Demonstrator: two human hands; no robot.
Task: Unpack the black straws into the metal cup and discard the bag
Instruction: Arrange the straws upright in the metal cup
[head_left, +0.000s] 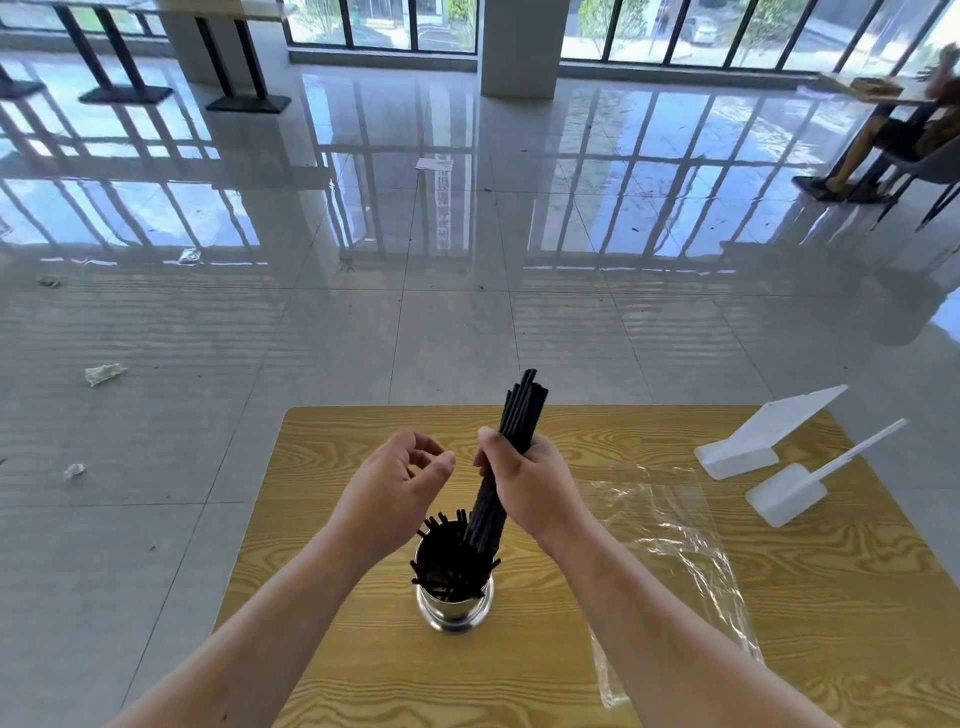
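Our right hand (524, 483) grips one bundle of black straws (519, 410), too many to count, its lower ends inside the one metal cup (457, 610) on the table (363, 649). Our left hand (400, 483) hovers at the cup's 11 o'clock, fingers loosely curled, holding nothing. One clear bag (670, 525) lies flat at the cup's 3 o'clock, and two white stands (753, 441) sit at 2 o'clock.

Straws (521, 415) black; cup (456, 610) shiny silver metal; bag (670, 540) clear, colourless film; table (649, 675) yellow-tan with dark swirling wood grain; two stands (753, 441) translucent white; floor (363, 322) glossy pale grey tile, crossed by dark window-frame reflections.
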